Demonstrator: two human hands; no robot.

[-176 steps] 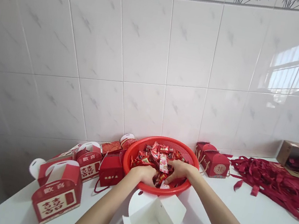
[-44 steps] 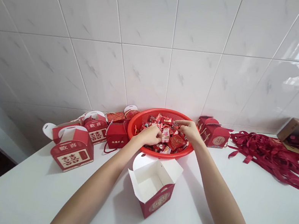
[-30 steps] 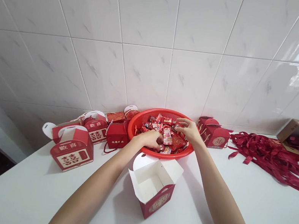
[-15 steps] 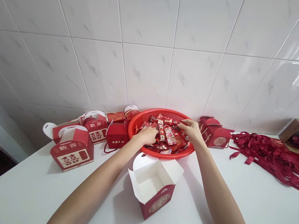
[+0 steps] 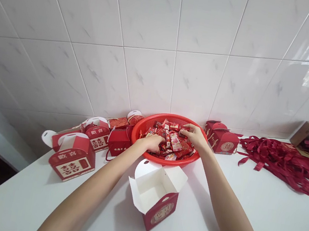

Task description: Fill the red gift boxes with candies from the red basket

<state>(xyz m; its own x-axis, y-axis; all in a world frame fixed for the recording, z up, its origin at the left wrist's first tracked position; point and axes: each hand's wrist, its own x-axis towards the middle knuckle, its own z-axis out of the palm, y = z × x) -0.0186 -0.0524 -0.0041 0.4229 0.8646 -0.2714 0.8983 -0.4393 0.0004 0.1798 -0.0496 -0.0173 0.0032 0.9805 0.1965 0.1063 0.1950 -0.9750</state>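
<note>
A red plastic basket (image 5: 164, 161) holds a heap of wrapped candies (image 5: 176, 141) in red and pink wrappers. My left hand (image 5: 155, 143) reaches into its left side, fingers curled down among the wrappers; what they grip is hidden. At the right side of the heap, my right hand (image 5: 194, 135) has its thumb and fingers bent together on a red-wrapped candy. Between my forearms stands an open red gift box (image 5: 159, 214), its white flaps spread. The white inside of the box shows, with no candy in it.
Red gift boxes stand on the left, including a front one with double-happiness print (image 5: 72, 163). Another red box (image 5: 222, 139) is right of the basket. Dark red ribbons (image 5: 280, 161) lie beside a cardboard box (image 5: 303, 134). A tiled wall (image 5: 149, 75) backs the white table (image 5: 279, 221).
My left hand has shifted slightly right within the candies. My right hand has moved a little left over the heap, and some wrappers have shifted. The view has tilted slightly.
</note>
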